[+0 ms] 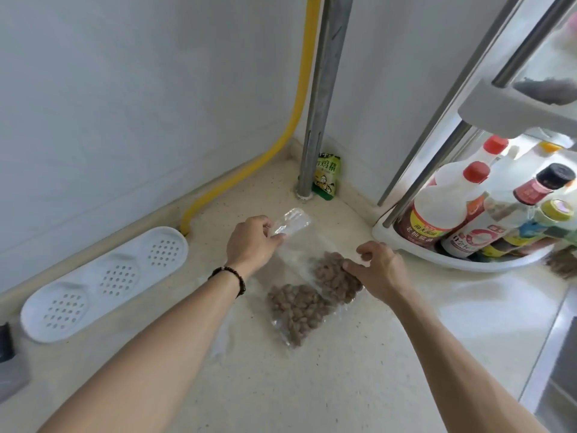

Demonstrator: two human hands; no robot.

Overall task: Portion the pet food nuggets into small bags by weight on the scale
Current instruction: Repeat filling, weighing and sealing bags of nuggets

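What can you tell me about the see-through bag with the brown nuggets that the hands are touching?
The clear plastic bag is thin, shiny and crinkled. It lies flat on the pale speckled counter, its brown nuggets bunched at the near end. The left hand pinches its empty, lifted top end; the right hand rests curled fingers on the filled part. A second nugget bag lies against it, nearer the person.

Glossy clear plastic bags (292, 225), matt speckled, perhaps stone, countertop (312, 385)

Bright, even daylight; glare whitens the condiment bottles (462, 210) at right; soft focus throughout; wide-angle bending at edges.
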